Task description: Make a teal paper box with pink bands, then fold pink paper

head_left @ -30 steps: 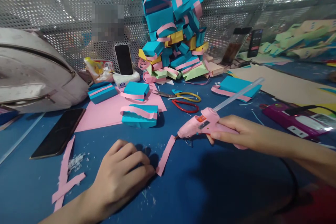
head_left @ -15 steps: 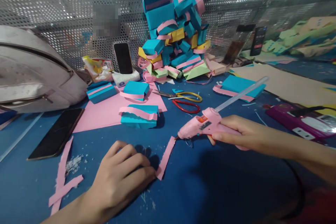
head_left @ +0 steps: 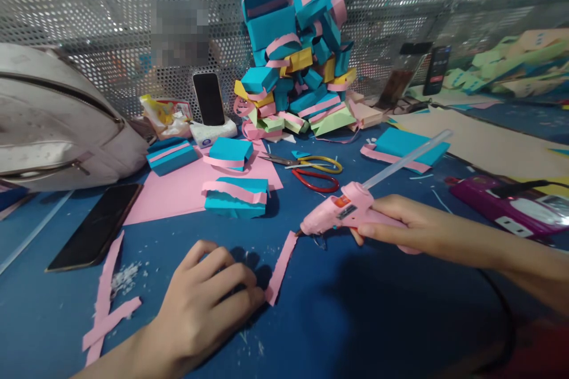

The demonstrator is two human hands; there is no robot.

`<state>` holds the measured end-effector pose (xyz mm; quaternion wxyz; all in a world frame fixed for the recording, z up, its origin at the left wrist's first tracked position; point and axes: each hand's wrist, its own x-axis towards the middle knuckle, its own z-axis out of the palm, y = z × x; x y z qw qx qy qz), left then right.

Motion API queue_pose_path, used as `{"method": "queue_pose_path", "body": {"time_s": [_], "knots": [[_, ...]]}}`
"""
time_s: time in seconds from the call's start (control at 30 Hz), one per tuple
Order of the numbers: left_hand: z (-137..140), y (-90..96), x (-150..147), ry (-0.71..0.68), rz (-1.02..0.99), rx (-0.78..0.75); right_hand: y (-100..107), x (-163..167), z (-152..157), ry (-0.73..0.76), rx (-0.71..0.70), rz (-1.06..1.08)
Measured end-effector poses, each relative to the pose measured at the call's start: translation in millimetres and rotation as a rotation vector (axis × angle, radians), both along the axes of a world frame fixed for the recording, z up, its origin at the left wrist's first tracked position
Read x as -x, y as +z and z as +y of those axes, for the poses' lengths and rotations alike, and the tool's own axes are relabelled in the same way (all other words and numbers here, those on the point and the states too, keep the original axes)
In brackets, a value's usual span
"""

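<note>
We find the strip lying slantwise on the desk, between the person's two hands. The right hand has its grip closed round the handle of the glue gun, which is held nearly level, tip pointing leftward and slightly down. We judge that this angle lets the tip meet the strip's far end while the fingers stay well behind the hot part; whether tip and paper touch, we cannot tell. The glue stick projects from the gun's rear, clear of the hand.

The left hand rests on the desk with fingers bent, fingertips at the strip's near end. We take it to be steadying the paper there, as far from the tip as the strip allows. The grip's underside is hidden, so we cannot tell whether it pinches or merely presses.

Two more strips lie crossed left of the left hand. Beyond the hands, a banded box sits near the edge of the pink sheet, and the scissors lie with handles spread; both seem set back to leave the near area for working. A phone stands upright on a white pack, which apparently serves as its base.
</note>
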<state>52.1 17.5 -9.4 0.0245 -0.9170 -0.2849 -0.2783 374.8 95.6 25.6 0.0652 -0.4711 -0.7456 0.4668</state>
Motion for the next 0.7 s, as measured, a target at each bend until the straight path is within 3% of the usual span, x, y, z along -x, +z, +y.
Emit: {"method": "queue_pose_path", "body": {"time_s": [0.7], "knots": [[0.4,-0.3,1.7,-0.014,-0.023,0.022,-2.7,-4.9,2.1,-0.013,-0.035,-0.046]]}}
